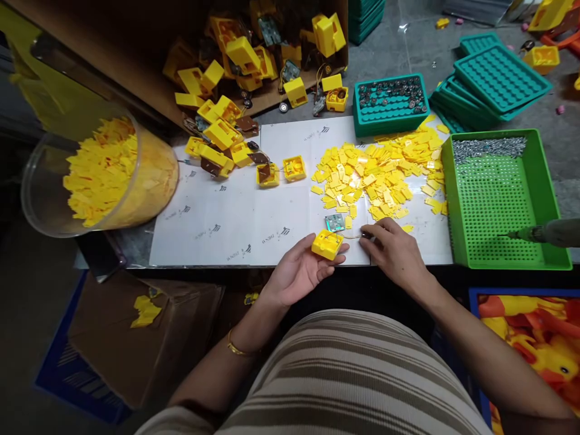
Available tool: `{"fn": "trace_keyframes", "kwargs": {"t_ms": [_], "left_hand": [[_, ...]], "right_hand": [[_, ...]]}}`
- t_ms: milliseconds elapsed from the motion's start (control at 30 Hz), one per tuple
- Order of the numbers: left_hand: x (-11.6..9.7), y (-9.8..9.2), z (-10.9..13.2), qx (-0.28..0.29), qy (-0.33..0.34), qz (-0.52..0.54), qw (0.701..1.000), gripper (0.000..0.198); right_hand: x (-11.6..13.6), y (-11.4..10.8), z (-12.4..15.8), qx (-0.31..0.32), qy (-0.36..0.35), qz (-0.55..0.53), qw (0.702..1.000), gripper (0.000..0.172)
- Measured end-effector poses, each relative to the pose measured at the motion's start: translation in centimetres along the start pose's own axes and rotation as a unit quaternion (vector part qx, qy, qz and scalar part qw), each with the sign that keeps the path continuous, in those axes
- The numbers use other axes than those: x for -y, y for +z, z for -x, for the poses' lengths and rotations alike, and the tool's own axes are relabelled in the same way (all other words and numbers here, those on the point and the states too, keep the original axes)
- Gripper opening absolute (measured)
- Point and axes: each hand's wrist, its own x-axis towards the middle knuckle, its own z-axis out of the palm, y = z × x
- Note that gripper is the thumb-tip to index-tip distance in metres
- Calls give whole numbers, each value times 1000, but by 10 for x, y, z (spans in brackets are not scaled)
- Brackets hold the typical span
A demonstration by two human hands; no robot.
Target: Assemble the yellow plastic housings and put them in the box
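At the near edge of the white sheet (208, 208), the left hand (299, 270) holds a yellow case (327, 244) between thumb and fingers, a circuit board (335, 223) just beyond it. The right hand (397, 252), to its right, pinches a small dark part (364, 235) on a wire (350, 237) from the case. Farther off, yellow tabs (380, 175) lie left of a green basket (502, 199).

Tub (158, 172) left, basket (498, 193) right, tabs (357, 172) between; housing (327, 246) before tabs.
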Motion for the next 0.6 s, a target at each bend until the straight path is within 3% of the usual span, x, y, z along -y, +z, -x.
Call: {"fn": "trace_keyframes", "kwargs": {"t_ms": [133, 333, 467, 600], "left_hand": [[3, -2, 0, 0, -5, -14, 1000, 41], [7, -2, -1, 5, -5, -19, 1000, 38], [9, -2, -2, 13, -1, -26, 1000, 35], [11, -2, -2, 12, 8, -39, 999, 34]], "right_hand": [[-3, 0, 4, -4, -32, -27, 999, 7], [-12, 4, 23, -47, -148, -36, 987, 10], [-12, 1, 22, -31, -98, -60, 993, 14], [-7, -10, 14, 34, -30, 8, 999, 20]]}}
